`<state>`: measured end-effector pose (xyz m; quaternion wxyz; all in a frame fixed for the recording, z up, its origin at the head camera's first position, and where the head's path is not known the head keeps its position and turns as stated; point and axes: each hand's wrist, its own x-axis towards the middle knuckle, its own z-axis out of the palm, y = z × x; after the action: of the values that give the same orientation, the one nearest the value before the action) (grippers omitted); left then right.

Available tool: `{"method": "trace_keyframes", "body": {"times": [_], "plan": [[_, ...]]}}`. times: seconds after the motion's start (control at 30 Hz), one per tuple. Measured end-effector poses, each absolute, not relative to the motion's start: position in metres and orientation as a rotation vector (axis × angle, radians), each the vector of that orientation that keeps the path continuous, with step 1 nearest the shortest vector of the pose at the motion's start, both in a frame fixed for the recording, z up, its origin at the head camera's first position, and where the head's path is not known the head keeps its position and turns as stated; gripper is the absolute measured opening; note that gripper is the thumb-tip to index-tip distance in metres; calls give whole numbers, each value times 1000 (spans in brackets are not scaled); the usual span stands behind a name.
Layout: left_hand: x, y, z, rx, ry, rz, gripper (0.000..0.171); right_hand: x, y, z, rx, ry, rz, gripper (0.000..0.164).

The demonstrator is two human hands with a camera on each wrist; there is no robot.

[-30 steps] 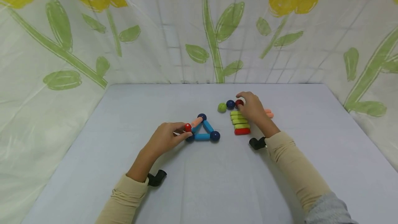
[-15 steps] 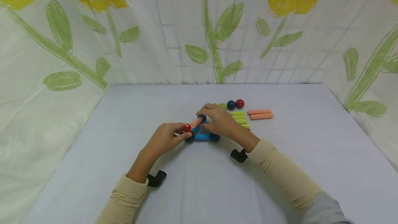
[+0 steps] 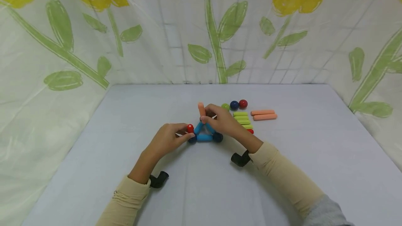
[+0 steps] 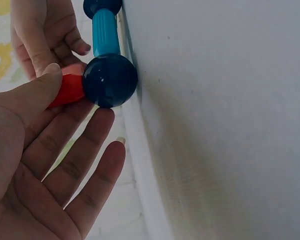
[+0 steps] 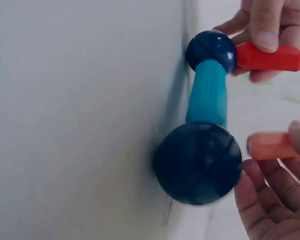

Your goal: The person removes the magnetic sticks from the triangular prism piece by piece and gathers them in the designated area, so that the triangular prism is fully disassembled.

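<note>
Thumb and fingers of your left hand (image 3: 166, 138) pinch a faceted red rod (image 5: 286, 59), the gap closed down to the rod's thickness; the left wrist view shows your other fingers spread loosely beside a glossy, round navy ball (image 4: 110, 81). That red rod stands up from the ball, its end against the smooth curve, at the near left corner of a flat triangle. Ridged, bright blue rods (image 3: 205, 137) make the triangle's sides, joined by navy balls at the corners, the near right ball (image 3: 217, 137) in plain sight.

Your right hand (image 3: 224, 121) pinches a salmon rod (image 5: 270, 146) between thumb and fingers, closed to its width. The rod has flat-cut sides and a shiny round end, and you hold it over the triangle's far corner; your thumb covers that spot, so you cannot tell whether the rod touches the ball there.

Right of the triangle, three smooth balls sit in a row: green ball (image 3: 225, 107), blue ball (image 3: 234, 105) and red ball (image 3: 243, 104). Stubby lime rods (image 3: 241, 118) lie side by side nearer you, with a second red rod (image 3: 250, 131) partly hidden by your wrist. Two loose salmon rods (image 3: 263, 115) lie parallel beyond them. Everything rests on a matt white table (image 3: 201, 191), before a thin, creased curtain (image 3: 157, 55) printed with yellow flowers.
</note>
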<state>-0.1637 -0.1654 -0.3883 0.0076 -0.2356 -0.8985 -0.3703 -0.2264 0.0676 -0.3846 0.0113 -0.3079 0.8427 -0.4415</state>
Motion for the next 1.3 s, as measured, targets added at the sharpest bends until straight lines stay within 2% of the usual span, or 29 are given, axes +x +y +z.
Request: {"method": "trace_keyframes", "body": {"times": [0.33,0.73,0.97,1.17,1.3], "plan": [[-163,-164,-388,-709,-2827,-1140,17,-208,95,-371,-1162,2771,-1239,26],[-160,-163,-387,-657,-2852,-1135,21,-204,142,-375,-996,2842,-1146,29],[-160,-163,-388,-651,-2856,-1128,21,-208,183,-376,-1016,2997,-969,24],[-160,-163,-387,-657,-2853,-1130,20,-209,214,-376,-871,3018,-833,29],[-160,-163,-387,-659,-2861,-1119,18,-211,232,-379,-826,3030,-750,20]]}}
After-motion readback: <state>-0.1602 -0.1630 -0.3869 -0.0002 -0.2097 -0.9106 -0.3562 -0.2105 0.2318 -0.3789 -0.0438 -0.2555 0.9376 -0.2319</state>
